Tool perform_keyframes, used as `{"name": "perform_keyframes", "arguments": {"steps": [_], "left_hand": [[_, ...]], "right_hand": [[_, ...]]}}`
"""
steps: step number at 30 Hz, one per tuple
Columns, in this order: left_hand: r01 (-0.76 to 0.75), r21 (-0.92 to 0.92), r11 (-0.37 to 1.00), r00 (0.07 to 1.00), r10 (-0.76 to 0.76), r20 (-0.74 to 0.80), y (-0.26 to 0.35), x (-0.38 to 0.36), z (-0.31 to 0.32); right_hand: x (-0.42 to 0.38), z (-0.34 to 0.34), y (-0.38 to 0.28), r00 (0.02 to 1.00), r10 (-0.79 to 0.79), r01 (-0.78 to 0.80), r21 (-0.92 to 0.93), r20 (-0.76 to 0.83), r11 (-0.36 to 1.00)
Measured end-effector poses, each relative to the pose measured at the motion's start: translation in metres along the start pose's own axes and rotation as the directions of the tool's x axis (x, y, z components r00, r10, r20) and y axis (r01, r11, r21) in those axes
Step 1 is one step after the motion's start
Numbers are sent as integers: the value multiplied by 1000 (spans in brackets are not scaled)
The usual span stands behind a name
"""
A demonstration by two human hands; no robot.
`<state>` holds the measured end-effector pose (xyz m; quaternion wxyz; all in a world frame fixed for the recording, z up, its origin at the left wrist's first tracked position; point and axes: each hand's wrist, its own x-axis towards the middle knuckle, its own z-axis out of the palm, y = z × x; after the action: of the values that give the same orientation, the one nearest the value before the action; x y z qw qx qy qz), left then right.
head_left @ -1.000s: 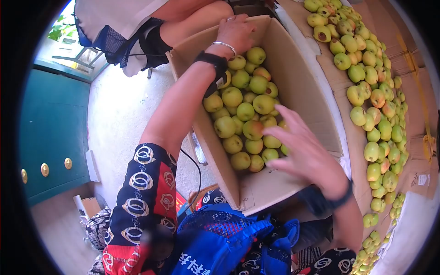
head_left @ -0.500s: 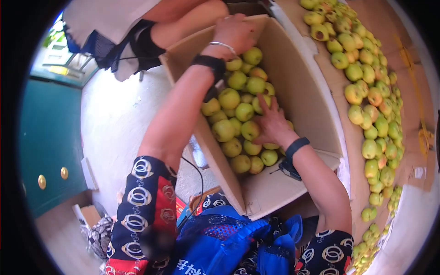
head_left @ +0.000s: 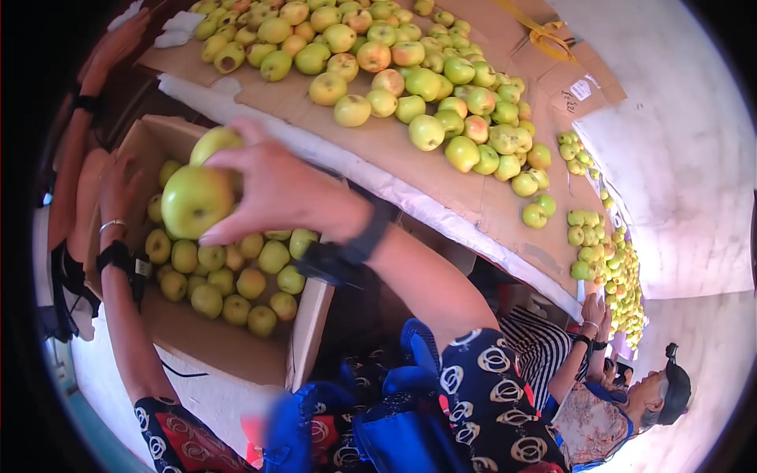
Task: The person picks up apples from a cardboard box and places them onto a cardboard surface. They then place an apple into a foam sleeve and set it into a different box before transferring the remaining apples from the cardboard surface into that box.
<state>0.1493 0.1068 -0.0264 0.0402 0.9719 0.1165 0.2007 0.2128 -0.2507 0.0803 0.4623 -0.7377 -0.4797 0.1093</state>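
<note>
My right hand [head_left: 272, 177], blurred, is raised over the cardboard box [head_left: 229, 347] with its fingers closed round apples. A large green apple [head_left: 197, 202] sits between thumb and fingers, and a second green apple [head_left: 214, 147] shows behind it under the fingertips. At the box's far left side, my left hand [head_left: 120, 189] is closed on the rim, its fingertips partly hidden. Below my right hand, many yellow-green apples [head_left: 206, 301] lie loose in the box, some with a reddish blush.
Beside the box, a cardboard-covered table [head_left: 276, 102] carries a long spread of apples [head_left: 426, 83]. Yellow strapping [head_left: 544, 33] lies at its back. Another person's arm [head_left: 75, 150] reaches in at the left. A person in a dark cap [head_left: 675, 390] is at the table's right end.
My view has swung right toward the table. My right hand has come up from among the apples in the box, now holding apples. My left hand stays at the box rim.
</note>
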Motion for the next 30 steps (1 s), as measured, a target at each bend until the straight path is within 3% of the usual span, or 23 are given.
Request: {"name": "perform_keyframes", "arguments": {"steps": [1,3,4,5,6,8,10,11,13,14,15,17,19,20,21,22,24,25,27,28,30], "left_hand": [[-8,1,1000,1000,8,-6,-2,-1,0],[-1,51,999,1000,2,-18,-1,-2,2],[1,50,999,1000,0,-21,2,-2,3],[33,75,997,999,-35,23,2,-2,2],[63,106,992,996,-70,63,1,0,0],[51,84,995,997,-55,47,-1,-1,-1],[35,51,998,998,-37,44,2,-2,7],[4,66,998,1000,-4,4,1,-3,7],[-28,104,994,999,32,-35,-1,-1,0],[-21,121,992,1000,23,-14,0,-1,-1],[-10,137,991,1000,8,14,3,-3,-1],[-33,122,992,999,37,-28,13,-1,14],[-102,115,988,990,112,-85,6,-5,6],[-22,122,992,997,13,70,15,-3,-9],[-37,136,990,999,38,1,16,-1,-8],[5,198,980,999,3,-38,20,-3,-7],[88,184,979,994,-99,50,30,-1,-16],[112,178,978,991,-124,53,30,1,-17],[117,191,975,993,-113,-32,23,0,-10],[101,182,978,991,-82,-110,26,-3,-9],[91,177,980,994,-78,-78,28,-2,-8]], "right_hand": [[-15,-23,-6,993,-14,20,56,-114,998],[-60,-82,-19,972,-84,48,-164,-218,985],[-90,-105,-10,959,55,-96,-134,-279,986],[-122,-123,-8,926,130,-251,-321,-354,913],[-150,-136,-2,827,292,-450,-252,-481,857],[-218,-155,43,647,274,-625,-289,-712,725],[-266,-176,68,603,260,-755,-434,-754,492],[-282,-184,81,604,263,-754,-431,-753,496],[-291,-187,96,458,297,-883,-389,-838,262],[-294,-186,105,414,301,-906,-356,-859,230],[-294,-188,110,423,311,-902,-362,-851,237],[-294,-192,132,460,220,-884,-468,-860,19],[-314,-201,168,549,180,-836,-538,-816,109],[-296,-197,150,451,291,-855,-315,-844,411],[-299,-203,156,612,181,-780,-550,-770,297],[-302,-210,161,646,151,-747,-580,-748,326],[-306,-210,165,570,250,-821,-555,-783,134],[-298,-204,156,587,260,-809,-565,-767,161],[-272,-187,128,527,233,-850,-512,-817,127],[-258,-186,114,539,238,-842,-522,-808,137],[-221,-183,84,776,250,-618,-616,-579,489]]}}
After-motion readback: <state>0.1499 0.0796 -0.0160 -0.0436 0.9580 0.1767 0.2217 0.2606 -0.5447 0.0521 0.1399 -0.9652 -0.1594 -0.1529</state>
